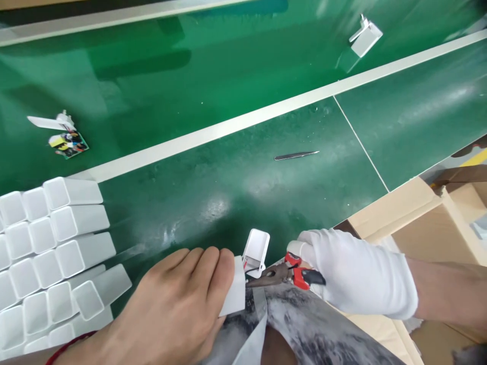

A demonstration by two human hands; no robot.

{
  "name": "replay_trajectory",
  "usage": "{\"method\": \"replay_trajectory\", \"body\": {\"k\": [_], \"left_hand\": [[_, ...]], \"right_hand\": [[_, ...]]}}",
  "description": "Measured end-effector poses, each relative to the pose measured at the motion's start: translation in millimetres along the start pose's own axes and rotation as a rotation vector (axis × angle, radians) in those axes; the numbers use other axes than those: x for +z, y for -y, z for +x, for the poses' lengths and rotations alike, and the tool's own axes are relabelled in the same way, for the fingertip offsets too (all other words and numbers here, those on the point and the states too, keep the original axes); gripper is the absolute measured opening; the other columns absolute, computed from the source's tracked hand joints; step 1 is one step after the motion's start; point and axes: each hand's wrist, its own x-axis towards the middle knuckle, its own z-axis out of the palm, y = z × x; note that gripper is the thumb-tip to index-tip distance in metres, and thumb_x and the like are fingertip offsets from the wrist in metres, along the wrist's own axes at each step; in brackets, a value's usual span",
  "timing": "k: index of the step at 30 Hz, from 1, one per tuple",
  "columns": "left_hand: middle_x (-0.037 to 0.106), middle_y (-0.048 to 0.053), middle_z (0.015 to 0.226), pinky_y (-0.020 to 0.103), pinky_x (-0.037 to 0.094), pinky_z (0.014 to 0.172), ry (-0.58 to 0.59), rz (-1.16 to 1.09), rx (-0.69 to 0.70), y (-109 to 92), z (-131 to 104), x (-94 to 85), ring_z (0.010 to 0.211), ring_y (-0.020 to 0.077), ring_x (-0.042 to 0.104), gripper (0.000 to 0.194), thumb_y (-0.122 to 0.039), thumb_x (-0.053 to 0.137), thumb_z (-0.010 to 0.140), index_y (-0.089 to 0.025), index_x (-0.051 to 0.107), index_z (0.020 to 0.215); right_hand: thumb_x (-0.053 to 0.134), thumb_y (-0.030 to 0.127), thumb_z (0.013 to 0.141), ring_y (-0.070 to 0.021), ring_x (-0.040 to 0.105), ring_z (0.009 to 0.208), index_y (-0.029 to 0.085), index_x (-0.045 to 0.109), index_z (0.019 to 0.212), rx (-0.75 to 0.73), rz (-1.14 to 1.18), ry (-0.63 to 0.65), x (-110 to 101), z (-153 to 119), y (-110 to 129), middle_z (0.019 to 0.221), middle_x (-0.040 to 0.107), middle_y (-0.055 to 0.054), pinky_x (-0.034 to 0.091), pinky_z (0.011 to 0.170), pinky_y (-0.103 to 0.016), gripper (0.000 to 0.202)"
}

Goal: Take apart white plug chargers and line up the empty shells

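Bare, my left hand (186,299) is wrapped round a white plastic housing (236,291) near the table's front edge. A small white cover (256,249) hangs at the housing's right end, with a bit of red wire beside it. My right hand (342,271), in a white glove, is closed on pliers (300,271) with red and black handles. The jaws of the pliers point left and reach the housing's open end. Whether they grip a wire there, I cannot make out.
Stacked white housings (63,253) fill the left side. Tweezers (297,155) lie mid-table. Beyond the pale strip (213,133) are a circuit board (68,144) with a white part and another white unit (366,38). Cardboard boxes (429,228) stand at right.
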Motion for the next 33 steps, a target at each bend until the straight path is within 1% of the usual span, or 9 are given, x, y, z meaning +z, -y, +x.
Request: {"method": "replay_trajectory", "body": {"k": [4,8,10,13,15,17,20,23,33], "left_hand": [[0.062,0.012,0.067,0.037,0.049,0.050,0.022,0.155,-0.012,2.2,14.9,-3.2,0.060,0.0259,0.059,0.027,-0.015,0.052,0.062,-0.011,0.067,0.084],[0.066,0.021,0.079,0.041,0.054,0.062,-0.043,0.339,-0.094,0.4,27.7,0.8,0.077,0.0318,0.064,0.032,-0.006,0.048,0.070,-0.002,0.068,0.095],[0.064,0.017,0.075,0.038,0.052,0.055,-0.053,0.256,-0.105,-0.1,29.2,5.8,0.070,0.0291,0.063,0.033,-0.005,0.048,0.069,-0.001,0.067,0.096],[0.057,0.009,0.064,0.037,0.048,0.046,-0.044,0.044,-0.141,1.4,25.9,12.2,0.055,0.0249,0.058,0.020,-0.011,0.053,0.065,-0.009,0.064,0.081],[0.054,0.006,0.061,0.038,0.046,0.045,-0.011,-0.054,-0.139,2.9,21.2,12.0,0.051,0.0233,0.054,0.012,-0.016,0.056,0.062,-0.015,0.060,0.073],[0.054,0.004,0.062,0.038,0.046,0.047,0.058,-0.106,-0.085,3.6,15.6,7.2,0.052,0.0233,0.054,0.014,-0.020,0.058,0.059,-0.018,0.058,0.072],[0.056,0.004,0.065,0.037,0.045,0.049,0.144,-0.122,-0.012,2.0,8.0,-3.5,0.055,0.0235,0.054,0.021,-0.021,0.058,0.055,-0.020,0.058,0.076],[0.058,0.003,0.066,0.036,0.045,0.050,0.176,-0.145,0.004,-1.4,4.4,-9.5,0.055,0.0226,0.055,0.028,-0.019,0.054,0.052,-0.020,0.059,0.079],[0.064,0.003,0.068,0.033,0.044,0.047,0.132,-0.139,0.057,-8.9,2.4,-10.1,0.052,0.0206,0.056,0.034,-0.018,0.053,0.051,-0.018,0.063,0.083]], "right_hand": [[0.058,0.027,0.081,-0.0140,0.050,0.056,0.021,0.060,0.085,0.060,-0.112,-0.028,-3.4,9.4,4.0,0.077,0.060,-0.002,0.021,0.050,-0.025,0.008],[0.058,0.029,0.081,-0.0153,0.051,0.055,0.021,0.059,0.083,0.137,-0.180,-0.047,-11.8,16.5,9.0,0.076,0.060,-0.003,0.020,0.049,-0.026,0.008],[0.059,0.030,0.081,-0.0158,0.052,0.055,0.021,0.059,0.083,0.150,-0.195,-0.044,-14.4,15.7,10.3,0.076,0.060,-0.003,0.020,0.049,-0.026,0.009],[0.059,0.030,0.080,-0.0160,0.053,0.055,0.021,0.059,0.082,0.141,-0.193,-0.033,-14.5,12.4,10.7,0.075,0.061,-0.004,0.020,0.049,-0.026,0.009],[0.061,0.029,0.079,-0.0156,0.054,0.056,0.021,0.059,0.081,0.134,-0.160,-0.019,-12.7,9.4,10.8,0.074,0.060,-0.003,0.021,0.049,-0.025,0.008],[0.061,0.027,0.078,-0.0152,0.055,0.056,0.021,0.059,0.080,0.101,-0.098,0.009,-9.9,5.5,11.6,0.073,0.060,-0.002,0.023,0.049,-0.025,0.007],[0.061,0.026,0.076,-0.0159,0.057,0.059,0.021,0.058,0.078,0.055,-0.023,0.033,-4.6,-1.7,13.1,0.073,0.060,-0.002,0.028,0.051,-0.025,0.006],[0.060,0.024,0.076,-0.0160,0.057,0.060,0.022,0.060,0.079,0.048,0.033,0.041,0.2,-7.9,13.4,0.074,0.061,-0.001,0.031,0.052,-0.025,0.003],[0.056,0.014,0.074,-0.0134,0.055,0.059,0.023,0.061,0.081,0.057,0.197,0.079,2.2,-18.8,11.6,0.075,0.062,0.000,0.029,0.050,-0.024,0.013]]}}
